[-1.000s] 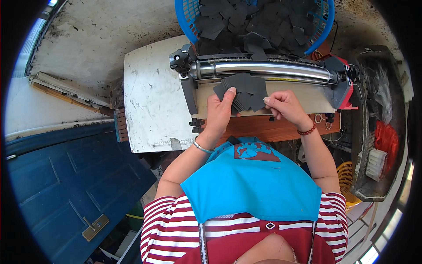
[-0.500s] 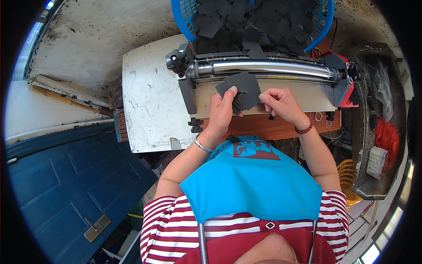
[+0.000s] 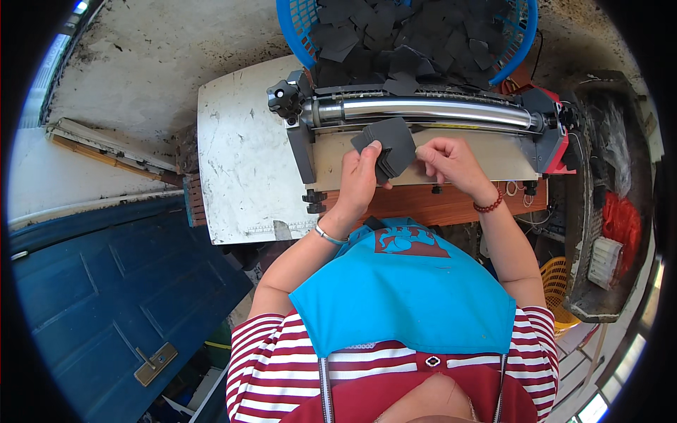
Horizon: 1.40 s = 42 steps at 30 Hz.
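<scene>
My left hand (image 3: pixel 361 176) is closed around a stack of black square sheets (image 3: pixel 396 141), the thumb lying on top and the sheets slightly fanned. Close to the stack's right corner is my right hand (image 3: pixel 455 168), its thumb and fingers pinched together; what they hold, if anything, is too small to make out. Both hands are over the pale metal plate (image 3: pixel 486 151) in front of a roller machine with a shiny steel roller (image 3: pixel 437 107). A small dark piece (image 3: pixel 417 129) shows between the stack and the roller.
Behind the machine stands a blue plastic basket (image 3: pixel 522 51) heaped with black pieces (image 3: pixel 437 32). A black knob (image 3: pixel 284 99) sits at the machine's left end. A white board (image 3: pixel 243 155) lies left, a dark trough (image 3: pixel 599 303) right, and a yellow basket (image 3: pixel 553 282) below it.
My right hand's fingers have curled in more beside the stack. The stack in my left hand has shifted slightly right, and a small dark piece now shows by the roller.
</scene>
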Tool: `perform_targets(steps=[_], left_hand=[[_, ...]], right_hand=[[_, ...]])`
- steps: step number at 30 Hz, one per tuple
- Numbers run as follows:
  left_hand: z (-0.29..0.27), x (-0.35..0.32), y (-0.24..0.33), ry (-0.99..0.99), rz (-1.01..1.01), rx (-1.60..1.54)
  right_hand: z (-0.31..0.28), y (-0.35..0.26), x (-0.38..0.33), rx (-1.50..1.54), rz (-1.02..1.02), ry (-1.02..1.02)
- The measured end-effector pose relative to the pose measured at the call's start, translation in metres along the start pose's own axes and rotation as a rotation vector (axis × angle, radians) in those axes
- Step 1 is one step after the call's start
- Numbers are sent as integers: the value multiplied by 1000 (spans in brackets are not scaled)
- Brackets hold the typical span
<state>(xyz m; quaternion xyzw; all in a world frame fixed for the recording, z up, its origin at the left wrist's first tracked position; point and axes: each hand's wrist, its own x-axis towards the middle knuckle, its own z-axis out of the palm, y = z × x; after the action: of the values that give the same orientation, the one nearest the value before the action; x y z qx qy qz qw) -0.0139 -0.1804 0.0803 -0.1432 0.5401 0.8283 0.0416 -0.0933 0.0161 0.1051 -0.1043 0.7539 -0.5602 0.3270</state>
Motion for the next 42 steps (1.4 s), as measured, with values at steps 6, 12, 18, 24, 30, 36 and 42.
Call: perform_targets(steps=[6, 12, 18, 24, 30, 36, 42], left_hand=[[-3, -3, 4, 41, 13, -37], [0, -3, 1, -32, 4, -13], [0, -6, 4, -3, -11, -39], [-7, -6, 3, 28, 16, -29], [7, -1, 1, -12, -27, -4], [7, -2, 2, -42, -47, -34], [2, -2, 6, -15, -48, -21]], right_hand=[[-7, 1, -5, 58, 36, -75], [1, -4, -3, 25, 25, -73], [-2, -1, -5, 89, 44, -93], [-39, 9, -3, -173, 308, 21], [-10, 5, 1, -22, 81, 54], [-2, -3, -8, -16, -1, -39], [-42, 13, -6, -97, 242, -3]])
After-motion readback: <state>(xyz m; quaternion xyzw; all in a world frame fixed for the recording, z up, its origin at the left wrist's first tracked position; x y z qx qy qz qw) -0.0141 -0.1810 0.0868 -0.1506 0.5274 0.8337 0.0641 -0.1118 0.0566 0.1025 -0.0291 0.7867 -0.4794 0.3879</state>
